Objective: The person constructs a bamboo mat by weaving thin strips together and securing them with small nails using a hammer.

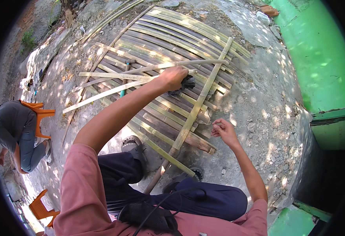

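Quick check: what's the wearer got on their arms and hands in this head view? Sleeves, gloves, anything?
Both hands are bare: no gloves, rings or watch show on the left hand or the right hand. The forearms are uncovered too. Short pink sleeves end above the elbow on both sides. A black cable runs across the pink shirt at the chest, not along either arm.

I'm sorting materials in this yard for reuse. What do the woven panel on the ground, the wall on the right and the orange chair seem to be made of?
The woven panel looks like split bamboo: flat, pale yellow-green strips with node rings, unfinished. The left hand grips a dark object I cannot identify; the right hand is beside the panel's edge. The wall appears to be painted masonry, bright green and matte. The orange chair looks like moulded plastic, smooth and uniform.
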Action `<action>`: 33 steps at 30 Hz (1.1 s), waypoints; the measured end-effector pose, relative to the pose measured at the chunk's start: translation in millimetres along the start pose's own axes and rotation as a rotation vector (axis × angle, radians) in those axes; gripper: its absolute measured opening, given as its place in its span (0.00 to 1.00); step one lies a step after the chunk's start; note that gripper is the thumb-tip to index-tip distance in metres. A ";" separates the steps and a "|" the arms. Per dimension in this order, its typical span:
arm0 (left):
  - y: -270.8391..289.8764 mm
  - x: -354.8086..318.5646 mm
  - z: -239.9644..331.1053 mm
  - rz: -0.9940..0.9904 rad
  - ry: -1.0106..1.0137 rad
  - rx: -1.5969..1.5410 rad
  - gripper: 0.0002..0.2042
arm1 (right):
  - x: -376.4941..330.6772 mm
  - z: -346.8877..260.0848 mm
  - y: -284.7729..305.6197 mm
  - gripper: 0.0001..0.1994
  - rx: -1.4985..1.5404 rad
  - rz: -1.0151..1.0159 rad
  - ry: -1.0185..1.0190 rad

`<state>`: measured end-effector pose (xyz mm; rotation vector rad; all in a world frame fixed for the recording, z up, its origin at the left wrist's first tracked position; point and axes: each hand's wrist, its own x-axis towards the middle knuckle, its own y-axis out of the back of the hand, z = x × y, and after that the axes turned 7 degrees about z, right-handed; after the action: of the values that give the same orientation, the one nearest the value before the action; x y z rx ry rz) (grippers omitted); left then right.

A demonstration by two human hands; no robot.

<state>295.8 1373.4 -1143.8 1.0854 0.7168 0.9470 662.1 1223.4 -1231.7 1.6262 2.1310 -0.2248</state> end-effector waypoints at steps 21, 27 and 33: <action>-210.6 -120.3 66.4 0.269 0.288 -0.708 0.22 | 95.9 29.3 -96.1 0.07 -0.284 0.407 0.434; -236.5 -136.3 84.2 0.457 0.253 -0.787 0.27 | 86.6 24.8 -84.8 0.07 -0.416 0.358 0.440; -248.7 -149.2 89.4 0.536 0.168 -0.607 0.26 | 83.4 19.7 -90.1 0.07 -0.401 0.375 0.430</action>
<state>376.3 1161.4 -1345.4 0.6603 0.2254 1.6026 564.6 1262.2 -1298.4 1.8916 1.9254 0.6797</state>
